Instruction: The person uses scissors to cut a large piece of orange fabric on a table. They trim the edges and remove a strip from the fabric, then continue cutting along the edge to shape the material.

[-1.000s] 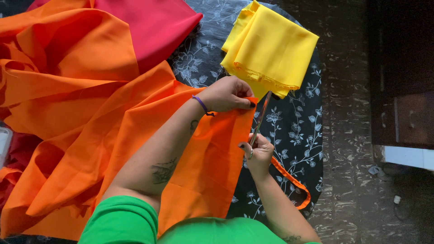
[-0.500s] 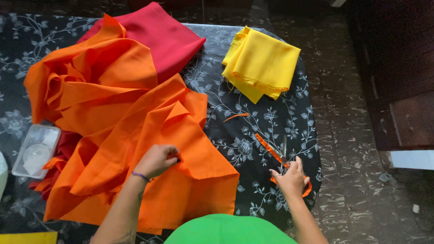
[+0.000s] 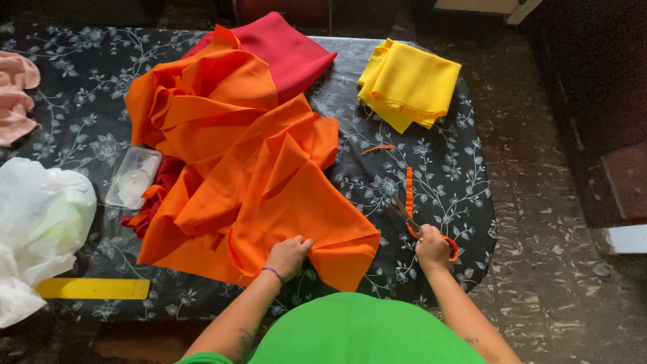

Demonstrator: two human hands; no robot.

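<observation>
Since half a second ago the left hand (image 3: 288, 255) has slid down to the near edge of the orange fabric (image 3: 256, 182), and the right hand (image 3: 431, 248) has settled on the scissors (image 3: 411, 222). Left to right: white plastic bag (image 3: 37, 222), yellow ruler (image 3: 93, 288), clear lidded box (image 3: 133, 178), then the orange fabric heaped mid-tabletop (image 3: 81, 121). Left grip pinches its hem. Right grip is closed around the orange scissor handles, blades resting on the cloth-covered top beside a cut orange strip (image 3: 408, 183). Folded yellow fabric (image 3: 410, 83) lies beyond. Judged step: re-laying the fabric between cuts; next, a flattened edge brought to the blades.
</observation>
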